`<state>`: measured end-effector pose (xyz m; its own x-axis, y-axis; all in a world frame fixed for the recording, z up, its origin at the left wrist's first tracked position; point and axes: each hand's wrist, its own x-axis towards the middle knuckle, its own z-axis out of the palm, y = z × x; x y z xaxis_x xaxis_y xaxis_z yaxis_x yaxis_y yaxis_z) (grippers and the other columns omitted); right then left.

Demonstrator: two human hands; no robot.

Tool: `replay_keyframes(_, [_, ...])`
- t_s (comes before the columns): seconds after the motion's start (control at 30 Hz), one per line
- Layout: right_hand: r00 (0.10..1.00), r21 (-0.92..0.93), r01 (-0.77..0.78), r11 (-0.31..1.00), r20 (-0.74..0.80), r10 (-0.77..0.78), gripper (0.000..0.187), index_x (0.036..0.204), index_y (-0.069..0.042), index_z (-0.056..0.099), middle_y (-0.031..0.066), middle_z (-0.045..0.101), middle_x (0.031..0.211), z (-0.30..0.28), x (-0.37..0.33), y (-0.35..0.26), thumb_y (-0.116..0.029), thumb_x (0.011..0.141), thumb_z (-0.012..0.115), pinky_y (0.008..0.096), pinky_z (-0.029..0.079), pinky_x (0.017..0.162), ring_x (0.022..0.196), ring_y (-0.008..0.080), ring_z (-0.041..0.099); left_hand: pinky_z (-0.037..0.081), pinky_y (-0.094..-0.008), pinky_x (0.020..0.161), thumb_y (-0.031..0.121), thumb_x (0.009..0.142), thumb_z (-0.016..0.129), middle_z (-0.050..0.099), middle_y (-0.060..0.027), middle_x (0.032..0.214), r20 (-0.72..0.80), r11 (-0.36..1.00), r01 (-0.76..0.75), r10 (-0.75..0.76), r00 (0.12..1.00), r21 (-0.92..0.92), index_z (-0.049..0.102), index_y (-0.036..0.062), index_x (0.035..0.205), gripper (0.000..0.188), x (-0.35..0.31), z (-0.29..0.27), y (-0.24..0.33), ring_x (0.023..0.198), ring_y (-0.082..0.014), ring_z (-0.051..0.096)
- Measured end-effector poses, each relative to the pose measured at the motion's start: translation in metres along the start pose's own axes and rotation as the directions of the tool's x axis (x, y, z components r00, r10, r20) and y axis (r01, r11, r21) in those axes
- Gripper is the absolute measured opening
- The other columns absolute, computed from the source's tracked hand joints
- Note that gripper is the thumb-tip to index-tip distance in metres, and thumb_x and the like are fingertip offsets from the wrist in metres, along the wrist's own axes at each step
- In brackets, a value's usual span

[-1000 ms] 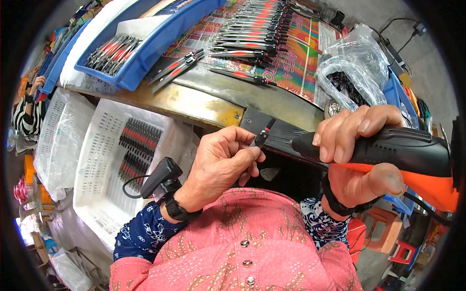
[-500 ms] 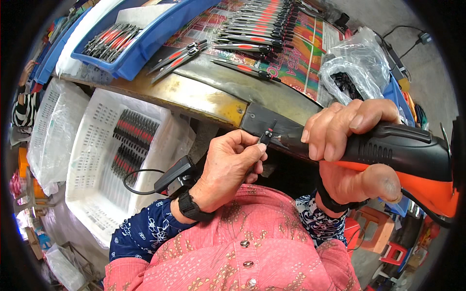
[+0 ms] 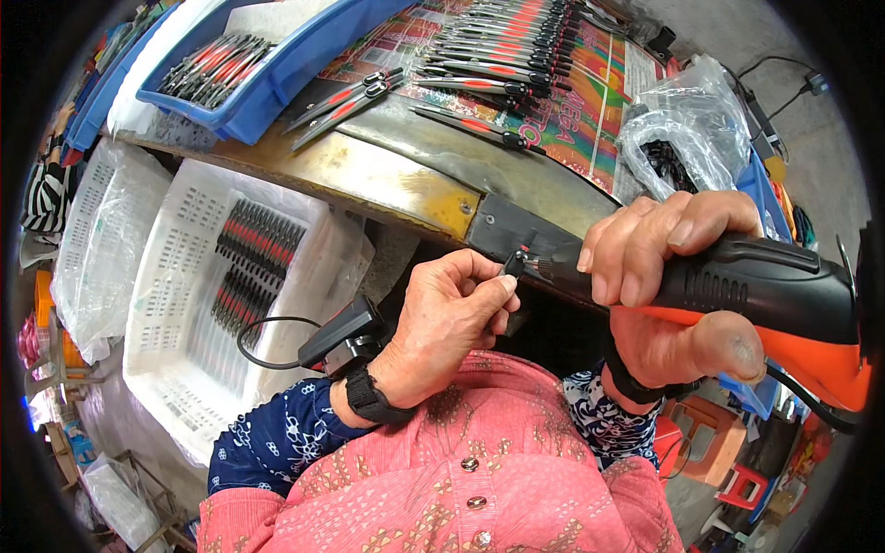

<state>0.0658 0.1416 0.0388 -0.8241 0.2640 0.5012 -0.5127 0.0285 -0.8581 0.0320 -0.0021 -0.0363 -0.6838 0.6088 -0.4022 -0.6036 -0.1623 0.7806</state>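
My left hand is closed in a pinch, thumb and forefinger on a slim black tool with small screws and a bit of red near its head. Most of that tool is hidden in my fingers. My right hand wraps round a black and orange electric screwdriver. Its metal tip points left and is at the head of the black tool; whether they touch I cannot tell. On the bench beyond lies a single grey, red and black pen-shaped tool.
Many similar tools lie in a row on printed card. A blue bin holds more, as does a white crate at left. A clear plastic bag sits on the right. The bench edge runs before my hands.
My left hand has shifted slightly right, and the black tool's head is closer to the screwdriver tip. The red part stands out less. My right hand keeps its grip.
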Motion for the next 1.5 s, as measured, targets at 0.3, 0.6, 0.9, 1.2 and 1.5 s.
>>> replay_keyframes(0.3, [1.0, -0.006, -0.004, 1.0, 0.001, 0.004, 0.068, 0.092, -0.005, 0.042, 0.0021, 0.047, 0.061, 0.002, 0.003, 0.002, -0.064, 0.069, 0.067, 0.029, 0.043, 0.052, 0.049, 0.0137, 0.048, 0.039, -0.018, 0.045, 0.01, 0.087, 0.059, 0.062, -0.0032, 0.074, -0.028, 0.999, -0.013, 0.014, 1.0, 0.033, 0.056, 0.0029, 0.088, 0.008, 0.0, 0.003, 0.0, 0.055, -0.0054, 0.051])
replay_keyframes(0.6, [1.0, -0.012, -0.013, 1.0, 0.005, 0.013, 0.069, 0.091, -0.005, 0.042, 0.0021, 0.047, 0.061, 0.004, 0.005, 0.003, -0.064, 0.068, 0.067, 0.0285, 0.043, 0.051, 0.049, 0.0133, 0.048, 0.039, -0.0194, 0.047, 0.01, 0.087, 0.058, 0.061, -0.0037, 0.073, -0.019, 0.999, -0.051, 0.051, 0.999, -0.005, 0.055, 0.0014, 0.087, 0.009, 0.001, 0.004, -0.003, 0.055, -0.0067, 0.049])
replay_keyframes(0.9, [1.0, -0.012, -0.02, 1.0, 0.011, 0.02, 0.069, 0.091, -0.004, 0.041, 0.0021, 0.046, 0.061, 0.009, 0.007, 0.003, -0.064, 0.068, 0.068, 0.028, 0.042, 0.05, 0.048, 0.013, 0.047, 0.037, -0.0193, 0.042, 0.006, 0.087, 0.057, 0.058, -0.002, 0.065, -0.083, 0.998, -0.055, 0.051, 0.995, -0.038, 0.054, -0.0001, 0.081, 0.009, 0.001, 0.01, -0.003, 0.05, -0.0045, 0.047])
replay_keyframes(1.2, [1.0, -0.014, -0.02, 1.0, 0.013, 0.02, 0.069, 0.091, -0.004, 0.041, 0.0021, 0.046, 0.061, 0.011, 0.008, 0.004, -0.064, 0.067, 0.068, 0.0275, 0.042, 0.049, 0.048, 0.0126, 0.047, 0.038, -0.0189, 0.047, 0.009, 0.086, 0.058, 0.06, -0.0034, 0.072, -0.051, 0.999, 0.014, -0.016, 0.999, -0.04, 0.055, 0.0026, 0.084, 0.008, -0.001, 0.008, 0.0, 0.055, -0.0066, 0.048])
replay_keyframes(1.5, [1.0, -0.013, -0.021, 1.0, 0.02, 0.022, 0.07, 0.09, -0.004, 0.041, 0.0021, 0.046, 0.061, 0.013, 0.008, 0.002, -0.064, 0.067, 0.068, 0.027, 0.041, 0.048, 0.047, 0.0122, 0.046, 0.037, -0.0186, 0.044, 0.011, 0.086, 0.059, 0.06, -0.0025, 0.071, -0.055, 0.999, 0.034, -0.036, 0.998, -0.04, 0.054, 0.0041, 0.085, 0.008, -0.002, 0.008, 0.001, 0.054, -0.0063, 0.049])
